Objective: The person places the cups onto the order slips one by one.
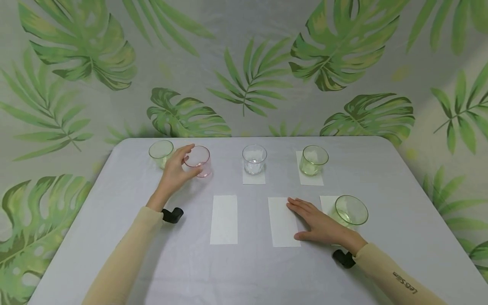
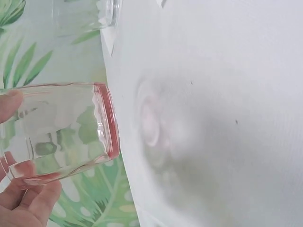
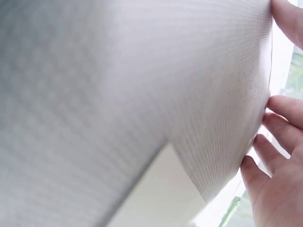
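Observation:
My left hand (image 1: 172, 173) grips a pink-tinted drinking glass (image 1: 205, 167), fingers on its far side and thumb on the near side. In the left wrist view the glass (image 2: 66, 127) is held just off the white cloth, its base towards the table. Just left of it stands a green-tinted glass (image 1: 161, 156), partly behind my hand. My right hand (image 1: 318, 222) lies low with straight, spread fingers, the fingertips at the right edge of a white paper rectangle (image 1: 281, 224). Beside it on the right is another green-tinted glass (image 1: 351, 209), partly hidden by that hand.
At the back, a clear glass (image 1: 254, 160) and a green-tinted glass (image 1: 314, 160) stand on white paper pieces. Another paper rectangle (image 1: 224, 220) lies front centre, and one more (image 1: 327, 203) is partly under the right-hand glass. A leaf-patterned cloth (image 1: 251, 84) hangs behind the table.

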The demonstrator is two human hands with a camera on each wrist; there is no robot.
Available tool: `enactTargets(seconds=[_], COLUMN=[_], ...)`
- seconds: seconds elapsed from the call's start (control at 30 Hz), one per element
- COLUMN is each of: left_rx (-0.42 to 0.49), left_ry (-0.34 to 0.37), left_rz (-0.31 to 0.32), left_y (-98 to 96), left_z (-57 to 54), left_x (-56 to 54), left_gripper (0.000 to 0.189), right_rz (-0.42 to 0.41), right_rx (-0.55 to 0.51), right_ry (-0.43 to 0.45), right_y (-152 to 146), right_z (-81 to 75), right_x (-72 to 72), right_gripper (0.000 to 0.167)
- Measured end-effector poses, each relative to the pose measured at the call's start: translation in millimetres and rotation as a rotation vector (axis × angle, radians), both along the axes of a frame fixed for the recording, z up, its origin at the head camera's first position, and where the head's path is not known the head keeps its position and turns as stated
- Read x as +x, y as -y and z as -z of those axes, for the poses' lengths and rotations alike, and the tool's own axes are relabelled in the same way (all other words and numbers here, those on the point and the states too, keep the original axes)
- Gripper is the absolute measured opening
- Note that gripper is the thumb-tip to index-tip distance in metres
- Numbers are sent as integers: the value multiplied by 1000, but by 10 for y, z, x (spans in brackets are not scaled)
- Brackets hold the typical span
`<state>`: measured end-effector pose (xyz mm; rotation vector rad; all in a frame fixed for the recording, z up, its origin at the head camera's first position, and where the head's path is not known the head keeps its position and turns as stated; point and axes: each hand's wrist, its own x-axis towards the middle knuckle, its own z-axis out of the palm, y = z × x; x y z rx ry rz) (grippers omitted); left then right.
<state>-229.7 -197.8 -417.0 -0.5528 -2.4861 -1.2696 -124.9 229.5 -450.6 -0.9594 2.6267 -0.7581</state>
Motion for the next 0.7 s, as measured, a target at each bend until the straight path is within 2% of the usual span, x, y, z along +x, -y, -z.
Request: enactTargets(seconds=[0.37,0.7], left_rx=[8,16], left_ry=[-32,-73], left_rz=[100,231], left_y=[-195,-426], left_z=[-46,-102], left_x=[122,223], left_gripper=[71,72], right_rz=[-1,2], right_rx=[-1,-4], right_ry=[-5,-2], right_y=[5,-1], right_z=[-2,12], right_x=[1,-1], right_gripper=[83,84])
